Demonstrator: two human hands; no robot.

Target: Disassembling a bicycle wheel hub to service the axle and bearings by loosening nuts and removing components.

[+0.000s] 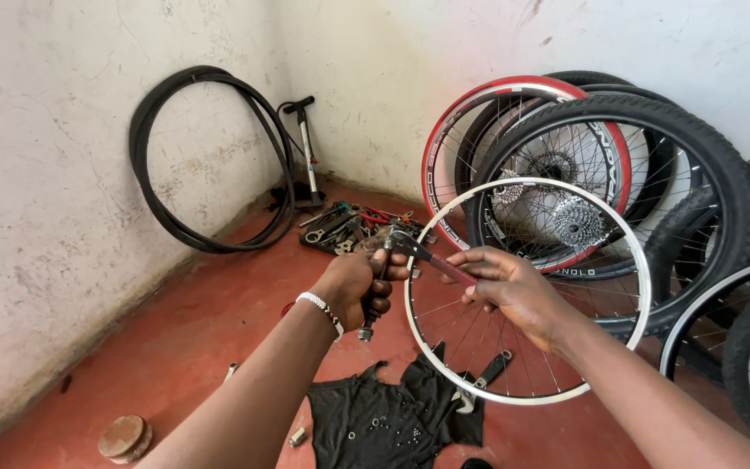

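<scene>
Two hands meet at the middle of a bare silver rim (527,291) with thin spokes, held upright in the centre of the scene over a red floor (193,339). The left hand (353,285) is closed around a dark axle (373,295), whose lower end pokes out below the fist. The right hand (501,282) pinches the red handle of a spanner (431,258), its jaws set at the axle's upper end.

The axle looks like steel: stiff, small and probably greasy, so a full fist around its shaft suits it better than fingertips. The rim, tyreless, is judged light but springy; its spokes bend easily and are best left alone (grasp it by the hoop).

A black cloth (384,421) dotted with small parts lies near, below the rim. A pile of hand tools (349,227) sits farther off, tyred wheels (618,174) lean at the right wall, and a loose tyre (206,161) and a pump (305,148) stand far left.
</scene>
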